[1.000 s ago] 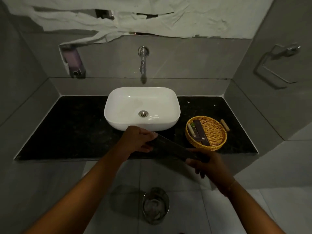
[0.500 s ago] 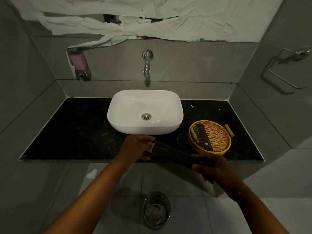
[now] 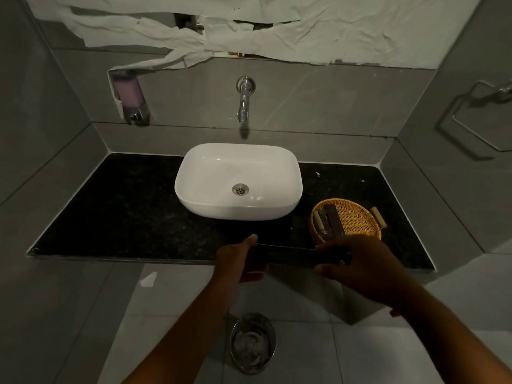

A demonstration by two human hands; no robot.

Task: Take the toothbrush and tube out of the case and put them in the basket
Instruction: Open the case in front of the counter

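Black table left of my sink bare and open, basket just past my right hand, boxes filling its left side, right side free

Case now level between both hands rather than tilted, nearer the counter's front edge.

A glossy white ceramic basin sits on speckled polished black stone counter; round woven yellow wicker basket (rough weave), shiny chrome wall tap.
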